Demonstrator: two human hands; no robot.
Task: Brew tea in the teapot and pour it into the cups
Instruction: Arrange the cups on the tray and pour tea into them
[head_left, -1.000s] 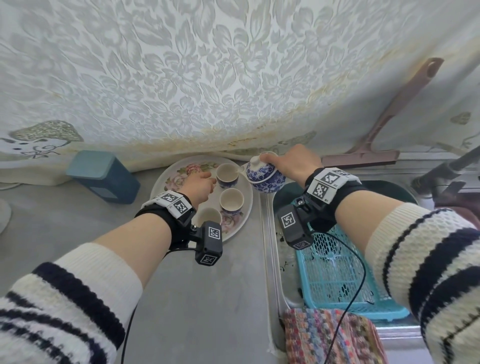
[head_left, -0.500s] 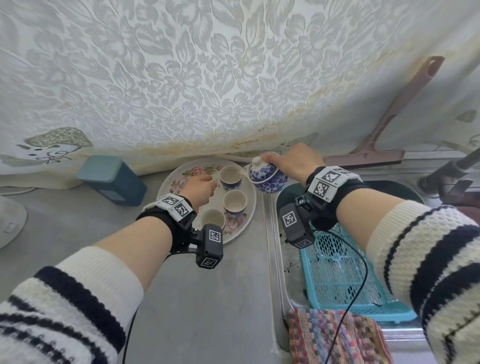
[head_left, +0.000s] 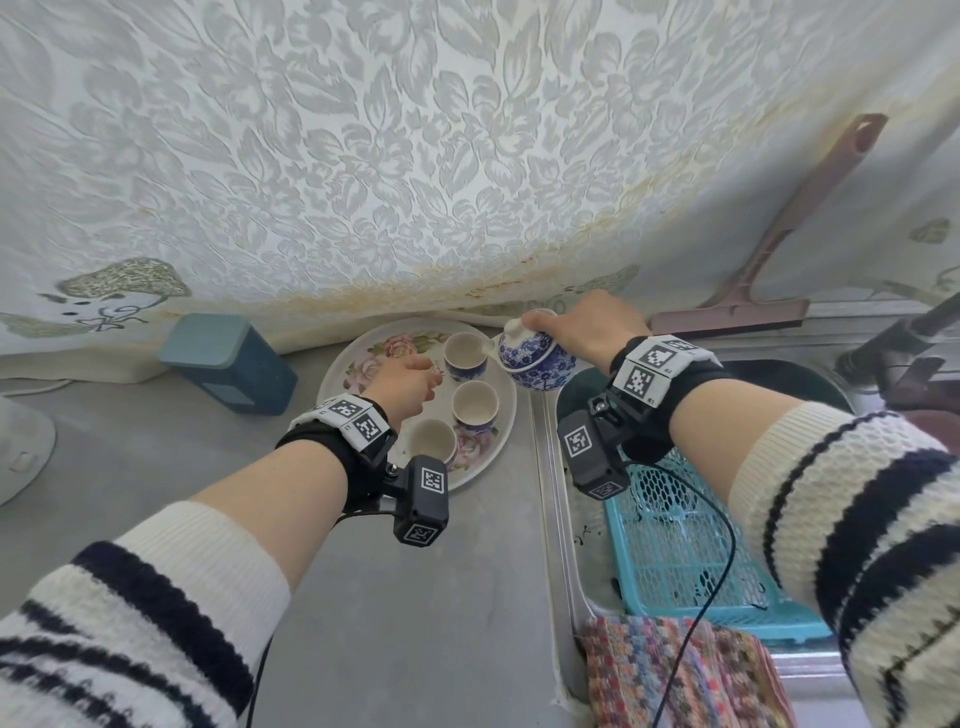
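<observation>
A person's two forearms in striped sleeves reach over a grey counter (head_left: 415, 597) toward a floral-patterned wall. Near the centre of the frame, the right hand (head_left: 587, 325) grips a blue-and-white teapot (head_left: 535, 364), fingers curled over its lid (head_left: 532, 319). The pot is tilted to the left, with its spout at the rim of the far cup (head_left: 465, 351). That cup stands on a flowered plate (head_left: 358, 364) with a middle cup (head_left: 475, 405) and a near cup (head_left: 432, 440) below it. The left hand (head_left: 405, 384) hovers over the plate with loosely bent fingers just beside the far cup; whether it holds the cup cannot be told. A blue box (head_left: 228, 364) sits left of the plate. At lower right, a turquoise basket (head_left: 685, 545) lies in the sink, with a knitted cloth (head_left: 675, 675) below it. A squeegee (head_left: 737, 312) leans on the wall at upper right.
</observation>
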